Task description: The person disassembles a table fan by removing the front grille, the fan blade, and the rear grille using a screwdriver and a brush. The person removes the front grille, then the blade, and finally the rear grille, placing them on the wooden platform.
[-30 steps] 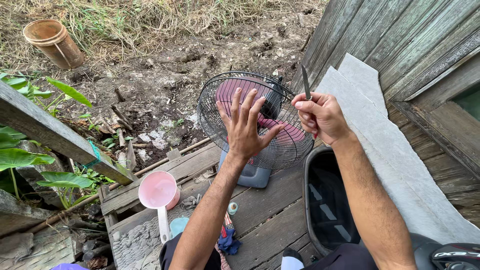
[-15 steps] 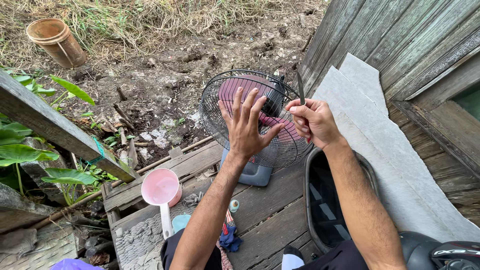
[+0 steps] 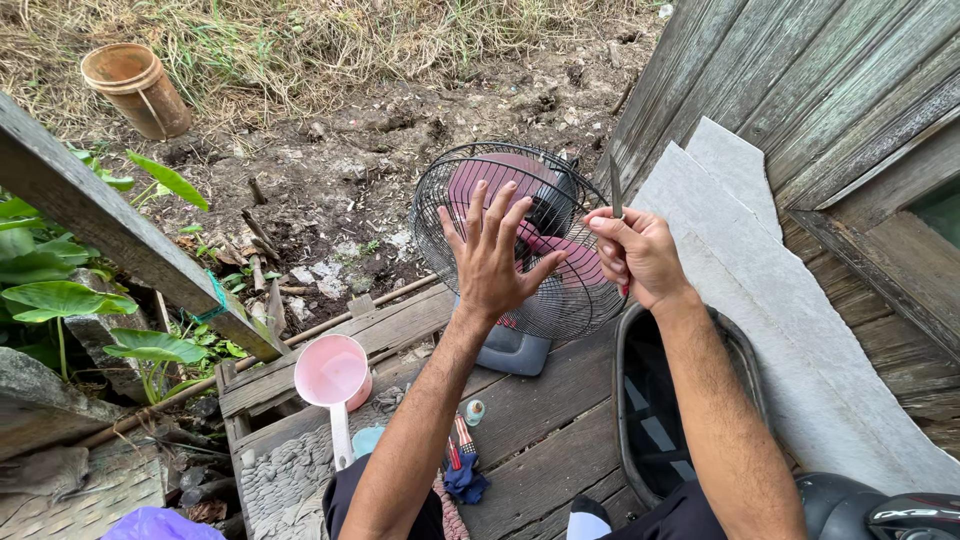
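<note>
An electric fan [image 3: 520,240] with a black wire cage and pink blades stands on a grey base at the edge of a wooden deck. My left hand [image 3: 492,258] is spread flat against the front of the cage, fingers apart. My right hand [image 3: 637,255] is closed around a thin tool with a flat metal blade [image 3: 616,187] that points upward beside the cage's right rim. A bit of red handle shows under the fist.
A pink plastic dipper [image 3: 333,378] lies on the deck [image 3: 540,420] planks at the left. A black tub [image 3: 660,410] sits under my right forearm. A grey board [image 3: 800,330] leans against the wooden wall. An orange pot [image 3: 135,88] stands on the dirt far left.
The view has shifted slightly. My right hand has raised the blade a little beside the cage. My left hand stays spread on the fan.
</note>
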